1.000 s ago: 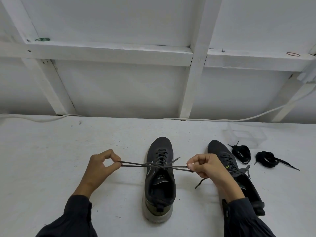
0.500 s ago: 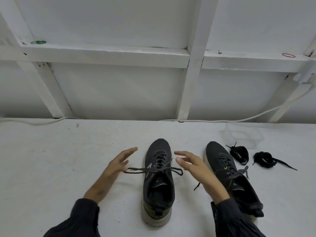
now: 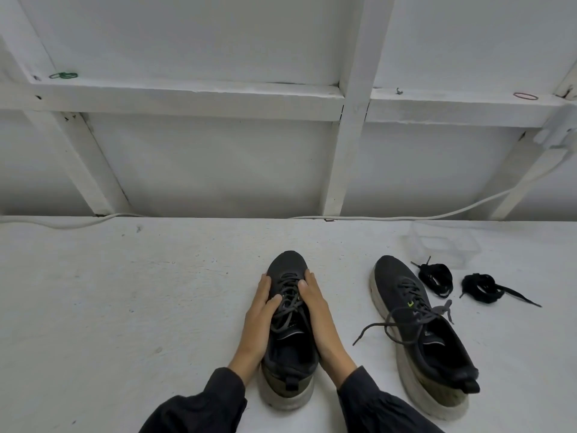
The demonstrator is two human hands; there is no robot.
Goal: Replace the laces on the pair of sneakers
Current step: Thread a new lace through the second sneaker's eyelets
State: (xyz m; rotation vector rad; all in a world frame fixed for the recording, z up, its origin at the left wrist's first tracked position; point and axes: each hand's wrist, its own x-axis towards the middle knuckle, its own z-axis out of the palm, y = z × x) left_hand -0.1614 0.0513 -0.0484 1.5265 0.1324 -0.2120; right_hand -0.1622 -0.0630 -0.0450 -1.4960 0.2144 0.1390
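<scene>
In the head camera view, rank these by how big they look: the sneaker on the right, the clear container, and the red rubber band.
Largest: sneaker on the right.
Next: clear container.
Smallest: red rubber band. It sits farthest from the camera, so distance shrinks it further.

- You have one view only: the wide-angle camera worn on your head.
- It faces forward and down, with the middle sneaker point(image 3: 288, 357) low in the centre of the frame.
- It sits close: your left hand point(image 3: 260, 320) and right hand point(image 3: 318, 317) both touch that sneaker, sleeves point(image 3: 199, 407) entering at the bottom edge.
- Behind that sneaker it takes in the table point(image 3: 125, 292) and the white wall point(image 3: 218, 170).
</scene>
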